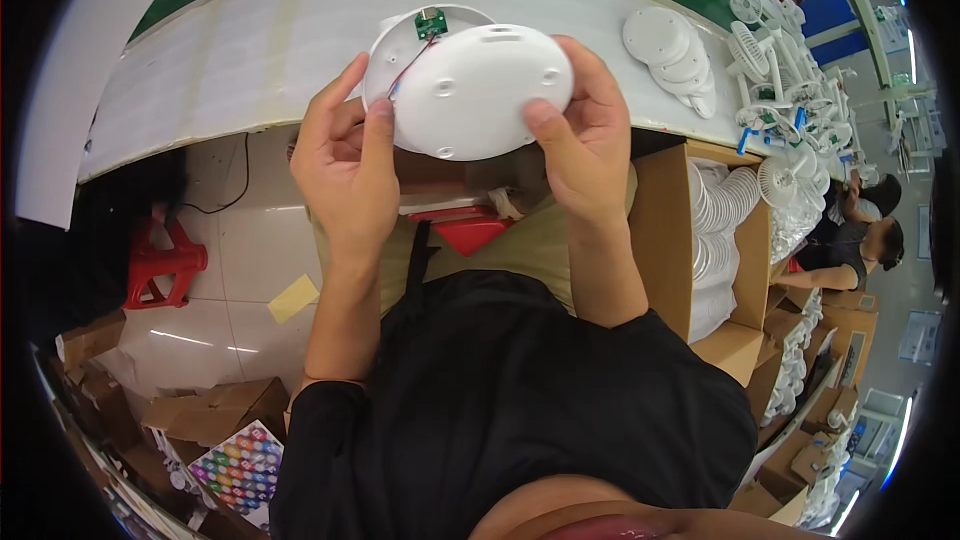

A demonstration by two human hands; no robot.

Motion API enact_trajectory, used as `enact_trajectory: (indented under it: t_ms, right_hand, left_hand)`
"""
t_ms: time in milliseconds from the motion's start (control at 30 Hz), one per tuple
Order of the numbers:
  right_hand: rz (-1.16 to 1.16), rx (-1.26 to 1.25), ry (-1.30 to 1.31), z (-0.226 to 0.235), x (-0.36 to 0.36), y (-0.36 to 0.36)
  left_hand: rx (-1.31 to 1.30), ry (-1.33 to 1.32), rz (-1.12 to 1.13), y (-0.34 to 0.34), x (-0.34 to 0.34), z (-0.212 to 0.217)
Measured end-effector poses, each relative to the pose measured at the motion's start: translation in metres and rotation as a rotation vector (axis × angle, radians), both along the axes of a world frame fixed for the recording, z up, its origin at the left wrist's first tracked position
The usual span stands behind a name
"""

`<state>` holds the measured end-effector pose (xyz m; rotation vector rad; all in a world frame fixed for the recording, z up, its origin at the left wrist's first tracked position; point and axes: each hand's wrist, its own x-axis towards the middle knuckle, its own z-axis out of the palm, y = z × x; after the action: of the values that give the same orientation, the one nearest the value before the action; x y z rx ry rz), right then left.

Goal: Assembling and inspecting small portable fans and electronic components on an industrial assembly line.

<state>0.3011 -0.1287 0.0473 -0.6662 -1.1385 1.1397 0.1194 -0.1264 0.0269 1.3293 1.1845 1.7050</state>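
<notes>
In front of me, above the bench edge, my left hand grips a round white plastic housing by its left rim. Inside it shows a small green circuit board with red and dark wires running down from it. My right hand holds a round white cover, thumb on its face and fingers behind the right edge. The cover is tilted and overlaps much of the housing. My left thumb lies at the cover's left edge, close to the wires. How far the two parts touch is hidden.
A stack of white discs lies on the white bench, with small white fans further right. Below stands a cardboard box of white round parts. A red stool is at left; another person works at far right.
</notes>
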Motion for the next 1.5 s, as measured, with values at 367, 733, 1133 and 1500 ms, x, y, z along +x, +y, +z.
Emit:
enact_trajectory:
  t_ms: [367,733,1133,1500]
  right_hand:
    - [-0.197,0.019,-0.227,0.003,-0.034,0.009]
    - [-0.144,-0.029,-0.301,0.009,-0.043,-0.013]
    - [0.021,-0.023,-0.547,0.018,-0.026,-0.032]
    - [0.144,0.253,-0.512,0.022,-0.026,-0.012]
  left_hand:
    - [0.05,-0.008,-0.018,-0.007,-0.012,-0.013]
    - [-0.106,0.036,-0.018,-0.049,-0.011,0.009]
    - [-0.125,0.056,-0.174,-0.062,-0.032,0.01]
    - [-0.158,0.324,-0.24,-0.067,-0.042,0.018]
